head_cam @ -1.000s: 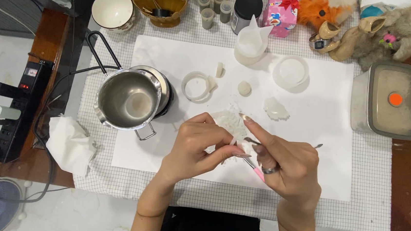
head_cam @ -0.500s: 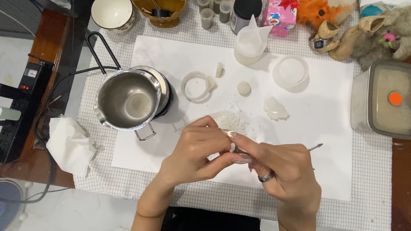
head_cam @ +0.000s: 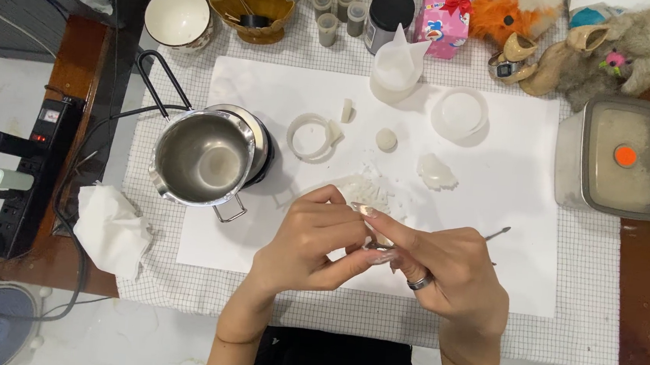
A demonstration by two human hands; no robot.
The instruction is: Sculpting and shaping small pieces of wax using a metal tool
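Centrally, left hand (head_cam: 311, 245) and right hand (head_cam: 441, 273) grips pinching one small white piece (head_cam: 361, 208), pink box (head_cam: 441, 22) behind

A home craft corner: a worktop (head_cam: 583, 342) under a checked cloth, with stuffed toys (head_cam: 622, 44), a steel melting pot (head_cam: 203, 157), a power strip (head_cam: 28, 175) and small moulds (head_cam: 313, 137).
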